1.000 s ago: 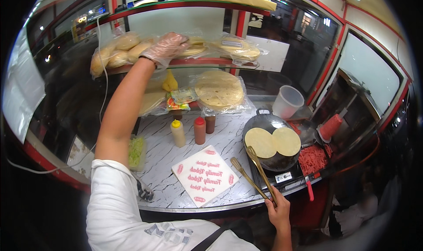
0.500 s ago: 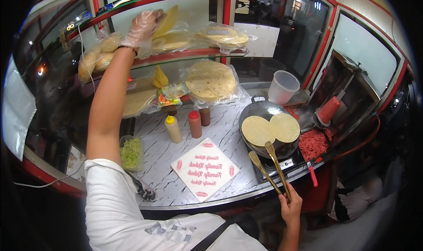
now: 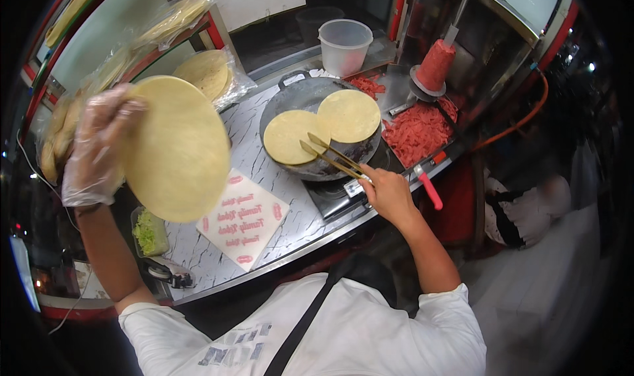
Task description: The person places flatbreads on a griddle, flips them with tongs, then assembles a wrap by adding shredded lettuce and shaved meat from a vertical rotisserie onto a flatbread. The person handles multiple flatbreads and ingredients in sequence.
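My left hand, in a clear plastic glove, pinches the edge of a round tortilla and holds it up over the counter's left part. My right hand is bare and closed around brass-coloured tongs. The tongs' tips are apart, at a tortilla lying on the left of the dark round pan. A second tortilla lies beside it in the pan, edges meeting. Below the raised tortilla, a sheet of printed white paper lies flat on the marble-patterned counter. The raised tortilla hides the sauce bottles.
Shredded reddish meat lies right of the pan, below a meat cone on a spit. A pink-handled knife juts past the counter edge. A translucent bucket, bagged tortillas and a lettuce tub stand around. Someone is at right.
My left hand has come down from the shelf with the tortilla. My right hand has brought the tongs forward over the left tortilla in the pan. The view has turned right.
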Action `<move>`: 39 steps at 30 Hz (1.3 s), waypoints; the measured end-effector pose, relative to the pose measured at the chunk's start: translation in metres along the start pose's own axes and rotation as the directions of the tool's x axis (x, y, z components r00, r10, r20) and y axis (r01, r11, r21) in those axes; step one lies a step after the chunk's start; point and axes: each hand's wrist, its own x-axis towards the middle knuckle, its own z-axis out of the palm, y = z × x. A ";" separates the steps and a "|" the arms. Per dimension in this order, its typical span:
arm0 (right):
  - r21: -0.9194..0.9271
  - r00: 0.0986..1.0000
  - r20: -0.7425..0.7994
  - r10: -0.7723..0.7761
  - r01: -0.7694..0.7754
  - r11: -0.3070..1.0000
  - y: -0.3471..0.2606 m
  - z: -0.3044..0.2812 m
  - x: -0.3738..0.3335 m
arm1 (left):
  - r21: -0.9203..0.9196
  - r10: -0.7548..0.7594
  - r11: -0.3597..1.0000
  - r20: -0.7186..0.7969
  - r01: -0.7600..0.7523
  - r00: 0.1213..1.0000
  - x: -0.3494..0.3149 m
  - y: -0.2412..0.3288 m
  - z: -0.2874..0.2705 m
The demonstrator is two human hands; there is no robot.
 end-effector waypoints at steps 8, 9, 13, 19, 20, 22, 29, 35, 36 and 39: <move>0.250 0.993 -0.113 -0.045 0.073 0.966 0.075 -0.046 -0.010 | 0.112 0.455 0.855 0.309 -0.507 0.835 0.067 0.023 0.176; 0.230 0.997 -0.071 0.010 0.006 0.973 0.086 -0.051 -0.011 | 0.040 0.547 0.824 0.198 -0.564 0.813 0.071 0.018 0.209; 0.216 0.995 -0.097 0.032 -0.010 0.976 0.118 -0.064 -0.018 | 0.450 0.361 0.606 0.579 -0.656 0.731 0.083 -0.011 0.311; 0.082 0.993 -0.113 0.024 -0.015 0.997 0.135 -0.064 -0.001 | 0.330 0.357 0.667 0.646 -0.668 0.675 0.079 -0.047 0.367; 0.054 0.996 -0.091 0.008 -0.003 0.999 0.133 -0.060 0.006 | 0.313 0.331 0.681 0.676 -0.663 0.658 0.079 -0.047 0.371; -0.032 0.999 -0.052 -0.017 0.015 0.999 0.127 -0.052 0.021 | 0.342 0.198 0.705 0.746 -0.621 0.636 0.083 -0.045 0.376; -0.117 0.999 -0.031 0.015 -0.018 0.993 0.106 -0.067 -0.007 | 0.279 0.218 0.727 0.773 -0.628 0.596 0.088 -0.061 0.368; 0.012 0.989 0.049 -0.139 0.138 0.990 0.057 -0.023 0.008 | 0.315 0.276 0.723 0.684 -0.615 0.675 0.077 -0.075 0.351; 0.005 0.983 0.100 -0.154 0.154 0.988 0.049 -0.012 0.014 | 0.293 0.361 0.715 0.623 -0.635 0.694 0.077 -0.073 0.343; 0.006 0.991 0.052 -0.126 0.126 0.992 0.043 0.000 0.024 | 0.258 0.491 0.734 0.439 -0.629 0.753 0.076 -0.060 0.312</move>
